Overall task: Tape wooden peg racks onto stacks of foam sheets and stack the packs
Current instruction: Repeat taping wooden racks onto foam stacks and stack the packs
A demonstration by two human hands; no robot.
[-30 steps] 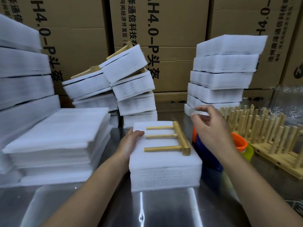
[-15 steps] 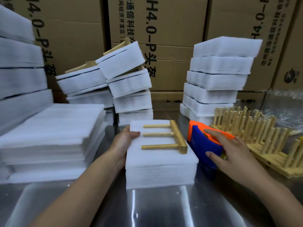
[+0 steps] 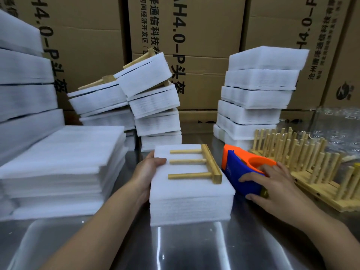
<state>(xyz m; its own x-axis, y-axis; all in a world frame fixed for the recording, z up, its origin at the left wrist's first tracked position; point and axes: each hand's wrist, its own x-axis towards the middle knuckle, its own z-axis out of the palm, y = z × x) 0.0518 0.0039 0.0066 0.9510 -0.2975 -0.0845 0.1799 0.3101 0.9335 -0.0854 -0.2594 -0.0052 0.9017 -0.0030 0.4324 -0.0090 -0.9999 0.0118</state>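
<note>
A small stack of white foam sheets sits on the steel table in front of me. On top lies a wooden peg rack with three pegs pointing left. My left hand holds the stack's left edge, thumb on top. My right hand grips a blue and orange tape dispenser just right of the stack, fingers in its orange opening.
Loose foam sheets are piled at left, with taller foam stacks behind. Taped packs lean at the back centre; another foam tower stands back right. Several wooden peg racks lie at right. Cardboard boxes form the backdrop.
My right hand dropped from above the stack to the tape dispenser and took hold of it. My left hand stayed on the stack's left edge.
</note>
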